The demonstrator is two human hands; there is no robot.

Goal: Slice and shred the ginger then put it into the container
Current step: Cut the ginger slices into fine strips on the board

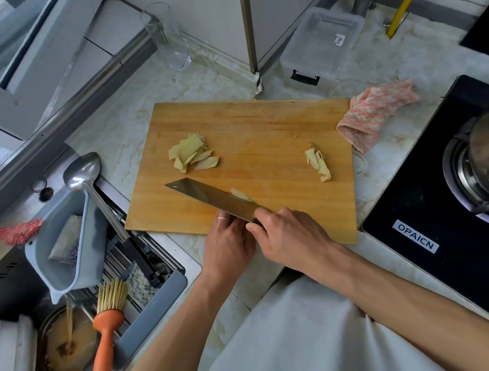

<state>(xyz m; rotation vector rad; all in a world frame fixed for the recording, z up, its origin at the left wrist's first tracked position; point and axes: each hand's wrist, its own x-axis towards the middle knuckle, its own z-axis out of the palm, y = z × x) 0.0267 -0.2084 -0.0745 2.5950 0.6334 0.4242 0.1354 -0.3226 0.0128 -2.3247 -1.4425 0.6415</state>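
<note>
Ginger slices (193,156) lay in a loose pile on the left part of the wooden cutting board (259,127), which rested on the pale worktop (133,119). Left of the board, a sink (146,300) held a metal ladle (98,194) and an orange brush (106,334). Nearer the person, the left hand (227,244) pressed on the near side of a cleaver (212,197); its fingertips were hidden behind the blade, so whether they pinched anything could not be told. A small ginger piece (240,194) sat against the blade's far side. The right hand (292,239) was wrapped round the cleaver's handle. Further right lay ginger scraps (317,162), then a pink cloth (377,109). Behind them stood the clear lidded container (322,44), against the wall.
</note>
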